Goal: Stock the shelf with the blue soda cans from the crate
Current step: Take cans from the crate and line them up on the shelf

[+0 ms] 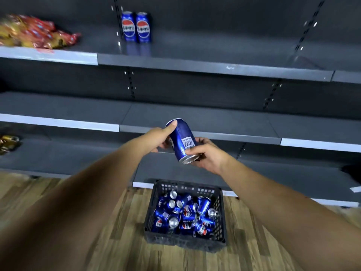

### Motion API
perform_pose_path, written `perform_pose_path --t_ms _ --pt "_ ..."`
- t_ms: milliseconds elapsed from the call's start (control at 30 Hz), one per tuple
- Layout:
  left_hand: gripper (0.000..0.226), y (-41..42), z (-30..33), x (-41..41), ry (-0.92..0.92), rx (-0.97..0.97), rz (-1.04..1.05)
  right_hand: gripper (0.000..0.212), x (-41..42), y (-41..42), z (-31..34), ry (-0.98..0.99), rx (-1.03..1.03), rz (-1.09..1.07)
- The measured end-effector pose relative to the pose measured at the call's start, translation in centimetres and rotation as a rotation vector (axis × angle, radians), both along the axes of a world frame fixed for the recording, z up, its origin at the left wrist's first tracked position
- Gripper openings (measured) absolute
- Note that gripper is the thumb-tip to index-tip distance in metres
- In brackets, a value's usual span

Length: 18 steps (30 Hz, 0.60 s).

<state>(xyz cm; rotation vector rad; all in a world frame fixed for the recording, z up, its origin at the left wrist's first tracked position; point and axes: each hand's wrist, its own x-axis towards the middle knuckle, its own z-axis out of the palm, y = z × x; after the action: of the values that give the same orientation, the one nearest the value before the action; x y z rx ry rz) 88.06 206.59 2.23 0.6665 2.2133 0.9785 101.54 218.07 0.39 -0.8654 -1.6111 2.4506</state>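
Observation:
Both my hands hold one blue soda can [180, 138], tilted in the air in front of the middle shelf. My left hand [159, 138] grips its upper end, thumb on the rim. My right hand [207, 155] pinches its lower end near the silver lid. Below them on the floor stands a dark plastic crate [154, 194] with several blue cans [184, 213] lying loose inside. Two blue cans [136, 26] stand upright side by side on the top shelf [205, 53], at its back left.
Red and yellow snack bags [33, 32] lie on the top shelf at the far left. Gold-wrapped goods [7, 143] sit at the left of a lower shelf. The middle shelf [195, 116] is dark grey. The floor [121, 241] is wood-patterned.

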Motion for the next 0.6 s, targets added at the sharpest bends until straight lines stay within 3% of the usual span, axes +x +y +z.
perform_pose_path --t_ms 233,367,600 --pt "0.065 -0.1 4.9 1.0 -0.106 0.247 0.109 0.059 -0.2 -0.8 3.6 0.145 0.008 -0.005" --pt "0.078 0.0 7.0 1.8 -0.119 0.380 0.164 0.060 -0.6 -1.4 5.1 0.222 0.013 -0.020" --pt "0.049 1.1 9.6 3.0 0.019 0.598 0.306 0.059 -0.7 -1.6 7.6 0.279 0.017 0.070"
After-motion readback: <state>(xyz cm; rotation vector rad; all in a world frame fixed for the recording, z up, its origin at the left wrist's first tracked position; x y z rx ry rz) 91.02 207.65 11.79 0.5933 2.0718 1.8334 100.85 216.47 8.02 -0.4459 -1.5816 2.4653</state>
